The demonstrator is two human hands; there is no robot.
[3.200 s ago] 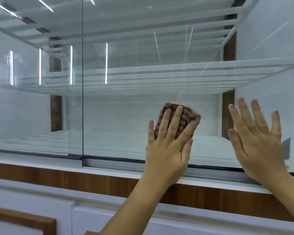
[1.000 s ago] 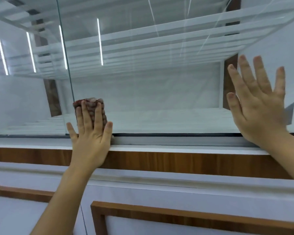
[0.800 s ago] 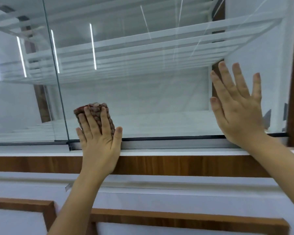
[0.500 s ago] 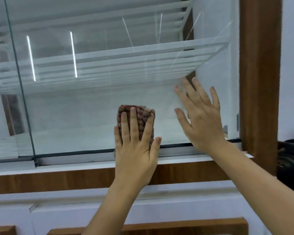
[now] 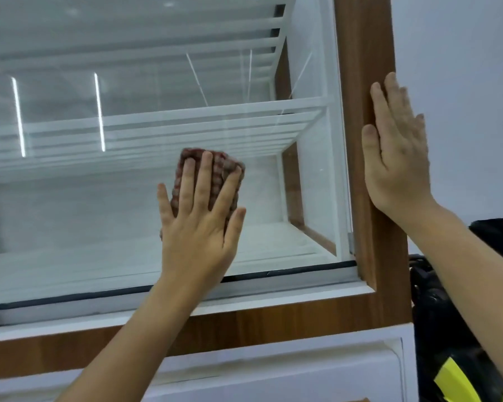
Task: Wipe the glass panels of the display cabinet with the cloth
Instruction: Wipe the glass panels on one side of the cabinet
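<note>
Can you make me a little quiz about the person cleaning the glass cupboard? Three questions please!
1. True or false: the left hand presses the folded reddish-brown checked cloth flat against the clear glass panel.
2. What does the right hand rest on? A) the glass panel B) the brown wooden side post of the cabinet C) a white shelf
3. Fill in: the cloth sits near the panel's ___ edge, just above the dark seal strip.

Key: 1 true; 2 B; 3 bottom
</note>
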